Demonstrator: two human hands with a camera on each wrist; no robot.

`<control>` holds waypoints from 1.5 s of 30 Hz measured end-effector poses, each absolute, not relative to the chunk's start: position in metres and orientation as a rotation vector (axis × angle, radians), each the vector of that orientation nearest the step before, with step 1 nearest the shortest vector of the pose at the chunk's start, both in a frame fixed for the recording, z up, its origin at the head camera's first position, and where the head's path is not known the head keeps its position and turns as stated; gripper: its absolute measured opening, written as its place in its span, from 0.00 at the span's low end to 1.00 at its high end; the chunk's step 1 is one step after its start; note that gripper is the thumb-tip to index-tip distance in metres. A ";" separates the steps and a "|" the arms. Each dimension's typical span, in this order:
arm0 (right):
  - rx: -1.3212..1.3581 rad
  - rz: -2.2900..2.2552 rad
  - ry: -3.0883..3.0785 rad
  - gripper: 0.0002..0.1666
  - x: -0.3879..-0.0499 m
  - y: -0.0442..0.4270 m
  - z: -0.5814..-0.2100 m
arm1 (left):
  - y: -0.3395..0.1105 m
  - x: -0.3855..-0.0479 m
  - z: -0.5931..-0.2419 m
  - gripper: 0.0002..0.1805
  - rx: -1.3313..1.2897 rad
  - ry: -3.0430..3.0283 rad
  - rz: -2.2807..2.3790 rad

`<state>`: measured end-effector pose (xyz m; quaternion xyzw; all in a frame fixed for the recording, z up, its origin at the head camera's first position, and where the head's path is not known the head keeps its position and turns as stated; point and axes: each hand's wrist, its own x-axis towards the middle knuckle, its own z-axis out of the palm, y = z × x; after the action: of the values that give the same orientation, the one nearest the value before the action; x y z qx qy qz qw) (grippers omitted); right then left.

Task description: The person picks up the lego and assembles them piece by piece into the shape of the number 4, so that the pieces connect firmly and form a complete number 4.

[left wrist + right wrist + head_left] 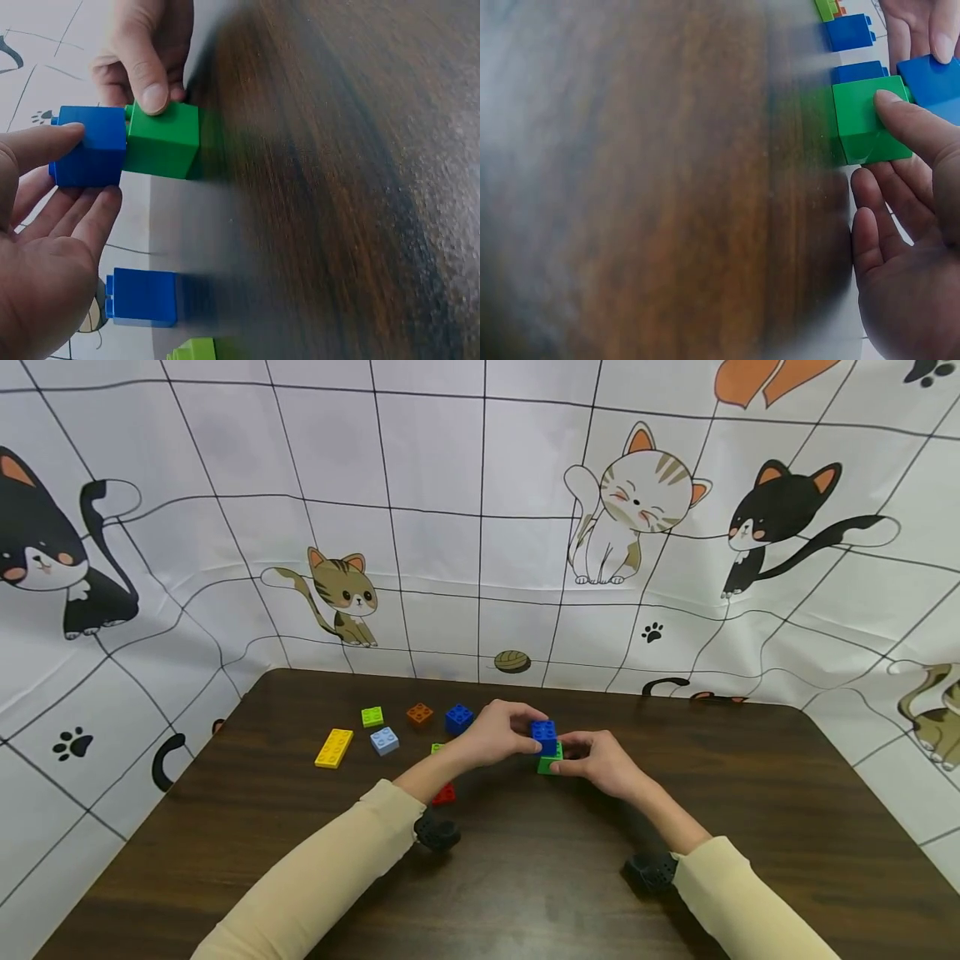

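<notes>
My left hand (501,732) pinches a blue brick (543,735) between thumb and fingers. That brick is directly above a green brick (550,762), at the green one's studded top. A few green studs still show at the joint in the left wrist view, and whether the two are fully pressed together I cannot tell. My right hand (603,763) holds the green brick low down on the table, its thumb (900,112) on one face and fingers on the far side. In the left wrist view the blue brick (90,150) and green brick (165,142) line up almost face to face.
Left of my hands on the dark wooden table (525,877) lie a yellow brick (333,748), a lime brick (372,717), a light blue brick (385,741), an orange-brown brick (420,714) and another blue brick (459,719). My left arm partly hides a red brick (444,793). A cat-print curtain (442,560) hangs behind.
</notes>
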<state>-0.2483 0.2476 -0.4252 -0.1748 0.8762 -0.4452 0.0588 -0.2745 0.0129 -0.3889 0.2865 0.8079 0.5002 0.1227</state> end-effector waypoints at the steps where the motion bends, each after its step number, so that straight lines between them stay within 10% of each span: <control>1: -0.531 -1.349 2.655 0.23 -0.249 0.247 -0.426 | 0.013 -0.275 -0.389 0.21 0.837 2.355 1.457; 45: -0.517 -1.297 2.695 0.22 -0.250 0.248 -0.423 | 0.029 -0.276 -0.403 0.20 0.796 2.360 1.510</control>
<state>-0.2505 0.2479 -0.4225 -0.1701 0.8867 -0.4266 0.0532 -0.2764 0.0292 -0.4027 0.2714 0.8050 0.5150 0.1143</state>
